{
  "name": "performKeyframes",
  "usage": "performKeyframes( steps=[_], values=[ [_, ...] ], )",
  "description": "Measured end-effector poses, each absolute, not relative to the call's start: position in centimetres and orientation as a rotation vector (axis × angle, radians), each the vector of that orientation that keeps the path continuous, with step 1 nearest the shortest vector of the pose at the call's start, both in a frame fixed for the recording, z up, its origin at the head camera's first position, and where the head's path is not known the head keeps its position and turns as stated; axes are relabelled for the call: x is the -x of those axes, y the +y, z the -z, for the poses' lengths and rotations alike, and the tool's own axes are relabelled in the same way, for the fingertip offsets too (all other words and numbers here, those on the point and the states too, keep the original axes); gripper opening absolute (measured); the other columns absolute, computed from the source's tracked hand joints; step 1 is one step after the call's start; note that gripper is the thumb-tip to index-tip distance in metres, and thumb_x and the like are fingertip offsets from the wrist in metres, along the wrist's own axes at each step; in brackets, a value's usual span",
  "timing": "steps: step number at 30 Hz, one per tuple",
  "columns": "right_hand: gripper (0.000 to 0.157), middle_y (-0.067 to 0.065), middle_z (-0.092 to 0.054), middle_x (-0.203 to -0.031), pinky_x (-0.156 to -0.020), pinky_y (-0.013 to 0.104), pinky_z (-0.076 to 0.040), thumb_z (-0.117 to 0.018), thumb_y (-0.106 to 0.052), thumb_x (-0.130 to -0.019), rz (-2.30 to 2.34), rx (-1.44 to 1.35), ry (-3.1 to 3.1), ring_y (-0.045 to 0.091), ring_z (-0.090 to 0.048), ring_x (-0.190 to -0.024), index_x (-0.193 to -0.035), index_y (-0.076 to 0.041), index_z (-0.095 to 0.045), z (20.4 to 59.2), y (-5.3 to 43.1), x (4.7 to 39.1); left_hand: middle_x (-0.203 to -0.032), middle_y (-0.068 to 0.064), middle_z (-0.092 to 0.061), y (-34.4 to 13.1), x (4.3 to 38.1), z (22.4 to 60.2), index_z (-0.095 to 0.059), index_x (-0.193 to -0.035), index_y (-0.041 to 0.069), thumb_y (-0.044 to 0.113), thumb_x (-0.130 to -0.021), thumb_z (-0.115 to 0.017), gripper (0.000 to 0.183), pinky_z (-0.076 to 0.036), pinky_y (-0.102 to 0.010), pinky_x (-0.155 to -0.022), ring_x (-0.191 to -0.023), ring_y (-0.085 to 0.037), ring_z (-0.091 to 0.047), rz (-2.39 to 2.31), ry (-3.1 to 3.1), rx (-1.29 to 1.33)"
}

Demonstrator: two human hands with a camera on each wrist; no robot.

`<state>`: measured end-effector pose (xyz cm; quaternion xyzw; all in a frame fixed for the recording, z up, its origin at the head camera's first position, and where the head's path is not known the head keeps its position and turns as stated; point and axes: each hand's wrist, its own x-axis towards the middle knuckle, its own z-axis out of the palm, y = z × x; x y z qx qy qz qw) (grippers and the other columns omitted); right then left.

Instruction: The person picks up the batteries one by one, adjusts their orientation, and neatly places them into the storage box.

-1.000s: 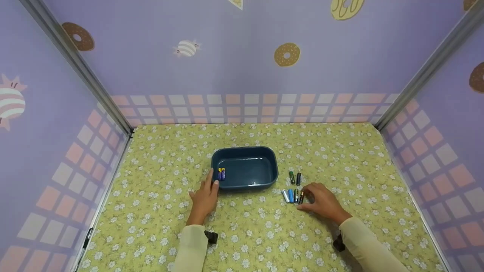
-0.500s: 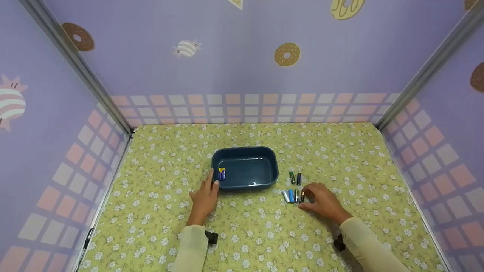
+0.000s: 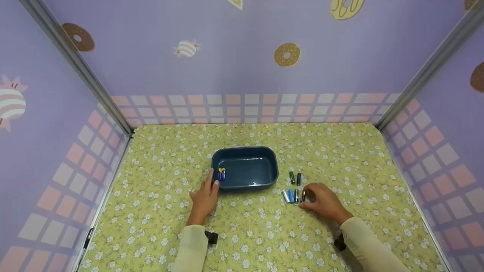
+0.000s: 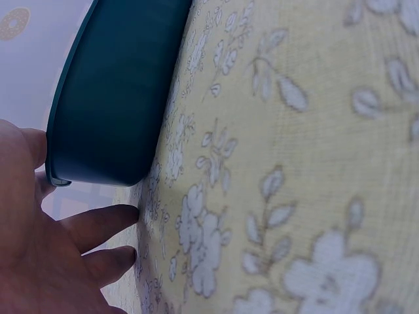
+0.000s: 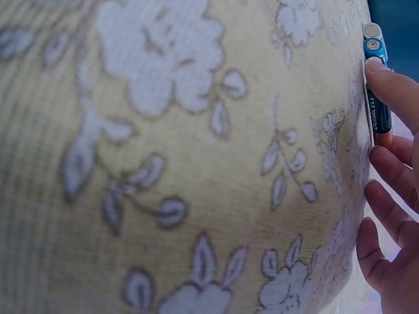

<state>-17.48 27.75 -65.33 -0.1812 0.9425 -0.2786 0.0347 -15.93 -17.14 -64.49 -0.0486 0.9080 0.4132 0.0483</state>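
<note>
The copper-tipped battery was pinched by its ends in the right hand, apparently to keep clear of batteries just left of that hand. Ahead of the left hand, the tub was touched by straight fingers, seemingly for steadiness.

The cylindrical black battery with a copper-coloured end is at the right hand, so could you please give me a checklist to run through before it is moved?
1. Battery gripped: ok; the right hand pinches the cylindrical black battery with a copper-coloured end.
2. Battery lifted off the floral yellow-green cloth: cannot tell.
3. Rectangular dark-blue bin upright and attended: ok; the left hand touches its left end.
4. Room inside: ok; two purple-and-yellow batteries lie at the left, with bare floor beside them.
5. Low path to the bin: not ok; cylindrical silver, light-blue and green-and-black batteries lie between, so lifting over them seems wiser.
</note>
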Motion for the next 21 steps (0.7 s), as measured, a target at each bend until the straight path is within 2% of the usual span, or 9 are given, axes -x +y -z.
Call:
performKeyframes(
  steps=[6, 12, 21],
  values=[
    [0.049, -0.007, -0.062, -0.101, -0.074, 0.036, -0.047, -0.084, -0.052, -0.081, 0.887, 0.521, 2.874, 0.011, -0.053, -0.086, -0.115, -0.021, -0.067, 65.0, 27.6, 17.5, -0.169, -0.009, -0.027, -17.2, 15.9, 64.5, -0.007, -0.165, 0.04, 0.064, -0.107, -0.025, 0.066, 0.016, -0.078, -0.113, -0.154, -0.044, -0.024, -1.264, 2.759, 0.148],
    [0.046, -0.005, -0.063, -0.104, -0.075, 0.037, -0.049, -0.084, -0.048, -0.082, 0.919, 0.498, 2.856, 0.013, -0.056, -0.088, -0.116, -0.023, -0.067, 64.4, 27.1, 17.7, -0.169, -0.007, -0.027, -17.1, 16.0, 64.3, -0.007, -0.164, 0.043, 0.062, -0.108, -0.026, 0.063, 0.016, -0.078, -0.113, -0.155, -0.043, -0.024, -1.25, 2.77, 0.155],
    [0.049, -0.005, -0.066, -0.105, -0.079, 0.038, -0.054, -0.082, -0.049, -0.084, 0.895, 0.512, 2.895, 0.011, -0.061, -0.091, -0.12, -0.019, -0.067, 63.8, 26.2, 18.3, -0.17, -0.006, -0.024, -17.1, 16.0, 64.5, -0.006, -0.164, 0.044, 0.059, -0.108, -0.028, 0.062, 0.018, -0.077, -0.113, -0.155, -0.043, -0.022, -1.259, 2.755, 0.154]
  ],
)
